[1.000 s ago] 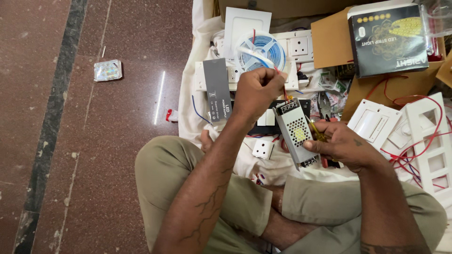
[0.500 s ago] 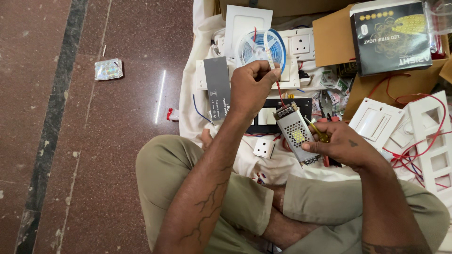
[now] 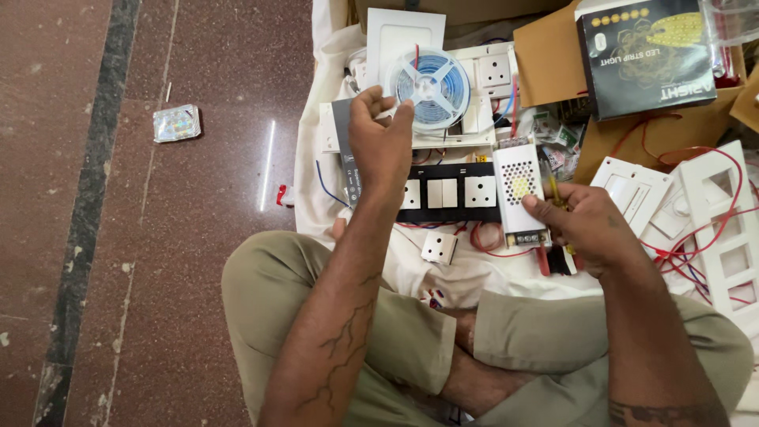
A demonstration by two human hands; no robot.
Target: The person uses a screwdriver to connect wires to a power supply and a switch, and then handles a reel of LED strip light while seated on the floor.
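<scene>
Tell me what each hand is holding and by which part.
Right hand grips the perforated metal power supply by its right side, near the terminal end. Left hand reaches the LED strip reel; its grip cannot be told.

A makeshift electrical workspace on the polished stone floor (image 3: 158, 237) of a home or shop. A white cloth (image 3: 316, 158) at centre and right carries switch plates (image 3: 447, 192), red wires (image 3: 696, 150) and cardboard boxes (image 3: 553, 55).

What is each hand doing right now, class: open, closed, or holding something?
Left hand: fingers curled at the edge of the blue strip reel; whether it grips it cannot be told.
Right hand: closed on the perforated metal box.
</scene>
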